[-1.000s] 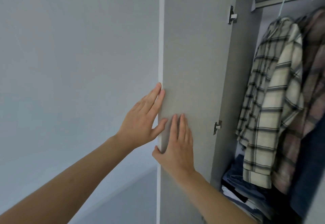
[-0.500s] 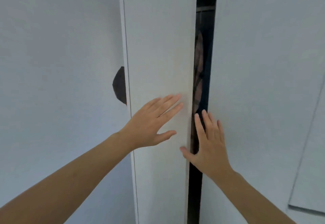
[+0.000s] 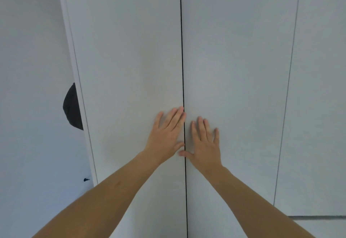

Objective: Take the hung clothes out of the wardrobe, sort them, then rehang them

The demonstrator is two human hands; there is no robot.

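Two white wardrobe doors meet at a thin dark seam. My left hand (image 3: 165,135) lies flat with straight fingers on the left door (image 3: 127,60), just left of the seam. My right hand (image 3: 204,140) presses flat on the right door (image 3: 236,60), its thumb reaching to the seam. Both doors stand closed, so the hung clothes inside are hidden.
A third white panel (image 3: 318,88) continues to the right, with a lower edge line near the bottom right. A white wall (image 3: 31,88) lies to the left, and a dark rounded object (image 3: 72,106) peeks from behind the wardrobe's left edge.
The left door swung shut from wide open, closing the gap. The plaid shirts and folded clothes seen inside have gone out of sight. Both hands moved to the seam.
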